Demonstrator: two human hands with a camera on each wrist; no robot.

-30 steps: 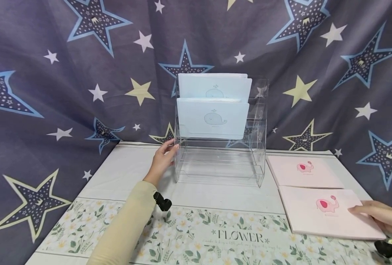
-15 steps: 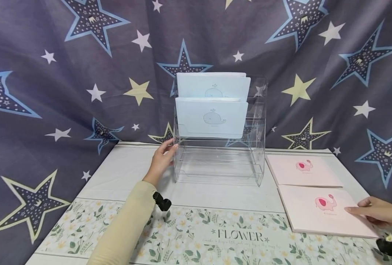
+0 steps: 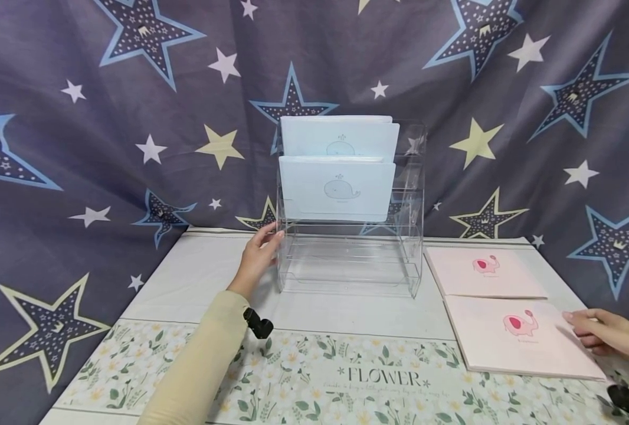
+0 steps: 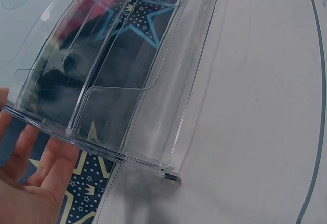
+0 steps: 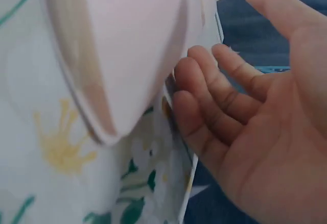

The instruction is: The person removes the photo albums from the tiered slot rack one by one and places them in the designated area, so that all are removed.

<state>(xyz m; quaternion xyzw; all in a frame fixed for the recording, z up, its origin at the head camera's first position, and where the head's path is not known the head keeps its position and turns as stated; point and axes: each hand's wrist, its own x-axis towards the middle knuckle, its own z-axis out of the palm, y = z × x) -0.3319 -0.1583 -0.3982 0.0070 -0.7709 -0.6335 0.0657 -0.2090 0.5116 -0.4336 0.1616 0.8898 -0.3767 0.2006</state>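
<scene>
In the middle of the table stands a clear acrylic tiered rack. Pale blue whale-print booklets lean upright in its two upper tiers. My left hand holds the rack's left side panel at its edge; in the left wrist view, some fingers lie along the panel's outer face. To the right lie pink elephant-print booklets, a far set and a near set. At the near set's right edge is my right hand, its fingers loosely bent around nothing in the right wrist view.
A white cloth with a floral band reading "FLOWER" covers the table. Behind it hangs a dark star-print curtain. The lower tiers of the rack show no booklets.
My right hand has shifted inward and slightly up, off the near pink booklets. Their right edge has slid a little left. My left hand keeps its place on the rack.
</scene>
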